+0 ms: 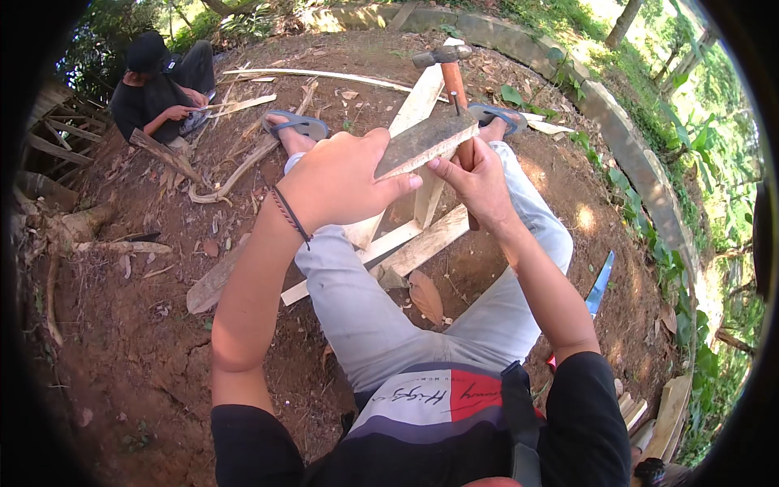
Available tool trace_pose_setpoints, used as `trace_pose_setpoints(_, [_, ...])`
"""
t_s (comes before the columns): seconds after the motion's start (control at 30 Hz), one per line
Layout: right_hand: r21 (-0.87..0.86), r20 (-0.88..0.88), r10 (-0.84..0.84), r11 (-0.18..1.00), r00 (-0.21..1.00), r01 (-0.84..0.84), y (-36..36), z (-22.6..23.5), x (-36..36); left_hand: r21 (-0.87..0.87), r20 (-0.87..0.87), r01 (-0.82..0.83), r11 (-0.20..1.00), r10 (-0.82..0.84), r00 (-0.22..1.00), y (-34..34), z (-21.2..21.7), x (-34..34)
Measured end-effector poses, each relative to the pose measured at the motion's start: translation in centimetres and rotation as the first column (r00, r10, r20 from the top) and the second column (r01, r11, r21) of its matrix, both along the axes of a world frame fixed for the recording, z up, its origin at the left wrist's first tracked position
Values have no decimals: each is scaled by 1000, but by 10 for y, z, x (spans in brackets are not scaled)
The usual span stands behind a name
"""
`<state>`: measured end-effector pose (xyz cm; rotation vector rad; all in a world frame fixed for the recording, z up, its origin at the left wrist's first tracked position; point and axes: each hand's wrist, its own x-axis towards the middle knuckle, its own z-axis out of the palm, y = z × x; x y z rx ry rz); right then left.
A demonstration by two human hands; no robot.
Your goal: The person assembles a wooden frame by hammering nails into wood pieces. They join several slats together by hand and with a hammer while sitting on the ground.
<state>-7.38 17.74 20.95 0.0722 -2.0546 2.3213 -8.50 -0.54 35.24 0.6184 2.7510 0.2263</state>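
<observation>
The person's dark shirt (373, 458) is nearest, a white, red and purple print across it and a black strap (519, 422) running over it. Beyond it spread the legs in pale trousers (349, 280), with sandals (296, 124) on the feet. The left hand (349, 169) grasps the left part of a short board (426, 144), which is held up off the ground between the knees. The right hand (480, 183) is wrapped round the handle of a hammer (454, 79), head upward, its thumb against the board's near edge. What looks like a nail (457, 104) stands near the board's right end. Below lie longer wooden pieces (426, 243) and a brown leaf (426, 296); a blue blade (600, 284) rests on the soil to the right. At upper left, a co-worker (154, 89) sits holding a wood strip (243, 105)
</observation>
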Motion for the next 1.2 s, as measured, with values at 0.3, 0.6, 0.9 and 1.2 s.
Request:
trace_pose_setpoints(0.3, [189, -100, 24, 982, 995, -5, 3, -32, -9, 109, 15, -55, 992, 54, 998, -8, 3, 49])
trace_pose_setpoints(0.6, [303, -110, 82, 952, 990, -45, -44, -47, -97, 406, 801, -567, 716, 20, 599, -69, -36, 56])
trace_pose_setpoints(0.9, [34, 420, 192, 973, 887, -227, -24, -132, -114, 196, 880, -682, 704, 181, 440, -84, -114, 50])
trace_pose_setpoints(1.2, [79, 647, -39, 997, 761, -16, 64, -190, 21, -296, 320, 17, 955, 82, 944, -1, -192, 44])
